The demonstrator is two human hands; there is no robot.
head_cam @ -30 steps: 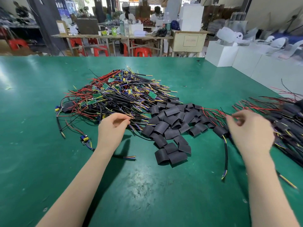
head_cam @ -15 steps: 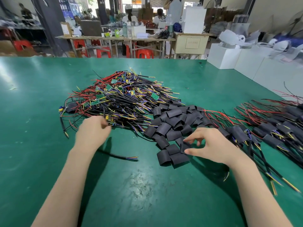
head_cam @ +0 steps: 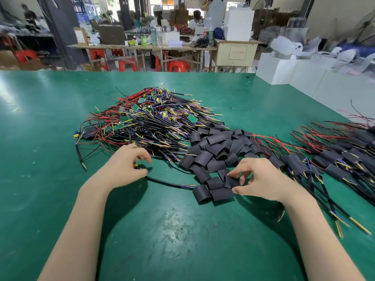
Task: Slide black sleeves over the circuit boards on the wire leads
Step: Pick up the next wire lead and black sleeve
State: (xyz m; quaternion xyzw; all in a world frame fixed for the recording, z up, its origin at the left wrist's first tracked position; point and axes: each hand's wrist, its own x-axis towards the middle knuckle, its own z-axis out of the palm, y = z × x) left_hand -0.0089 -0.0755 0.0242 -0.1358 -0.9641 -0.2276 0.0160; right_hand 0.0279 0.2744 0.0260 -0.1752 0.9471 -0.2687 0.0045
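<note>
Left hand (head_cam: 125, 166), fingers curled around a small circuit board (head_cam: 136, 165) on a black lead (head_cam: 168, 182) trailing rightward over the green table (head_cam: 40, 179). Beyond it, tangled heap of unsleeved boards and wires (head_cam: 146, 120). Between the hands, pile of black sleeves (head_cam: 215, 157). Right hand (head_cam: 261, 179), fingertips pinching a sleeve (head_cam: 228, 180) at the pile's near edge. Right of it, sleeved leads (head_cam: 334, 161) in rows.

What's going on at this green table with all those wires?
A person is fitting black sleeves over small circuit boards on wire leads. The left hand grips one lead at the edge of the unsleeved pile. The right hand pinches a loose sleeve from the heap. Finished, sleeved leads lie to the right.
</note>
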